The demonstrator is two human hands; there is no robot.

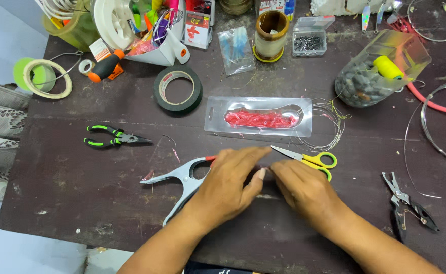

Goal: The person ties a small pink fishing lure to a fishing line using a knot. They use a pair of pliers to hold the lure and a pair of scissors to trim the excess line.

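My left hand [228,182] and my right hand [304,185] meet at the fingertips low over the dark table [81,172], pinching something too small to identify. Under my left hand lies a grey spring clamp [180,180] with a red tip. Yellow-handled scissors [309,160] lie just beyond my right hand, touching it or nearly so. Behind both hands sits a clear blister pack [258,116] holding red soft pieces, with a thin wire coil [329,124] at its right end.
Green-handled pliers [114,138] lie at left, dark pliers [410,205] at right. A black tape roll [178,89], a yellow-green tape roll [43,77], a line spool [271,35], a box of hooks [309,43] and a bag of weights [380,71] crowd the back.
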